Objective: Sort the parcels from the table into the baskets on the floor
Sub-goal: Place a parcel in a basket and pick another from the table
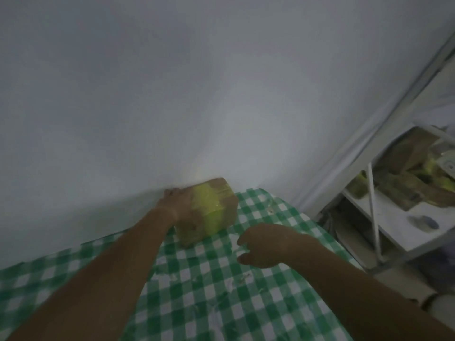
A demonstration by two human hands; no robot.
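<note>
The parcel (pixel 209 210) is sitting on the desk (pixel 221 291) against the wall, the left hand (pixel 177 203) gripping its far side and the right hand (pixel 263 244) hovering open and empty — best bringing that one under the near edge before lifting.

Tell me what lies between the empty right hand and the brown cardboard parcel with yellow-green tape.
Head view: only bare green-and-white checked tablecloth separates the right hand from the brown taped parcel.

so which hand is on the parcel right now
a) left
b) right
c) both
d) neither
a) the left hand lies against the far side of the parcel on the table, while the right hand hovers apart from it with its fingers spread.
</note>
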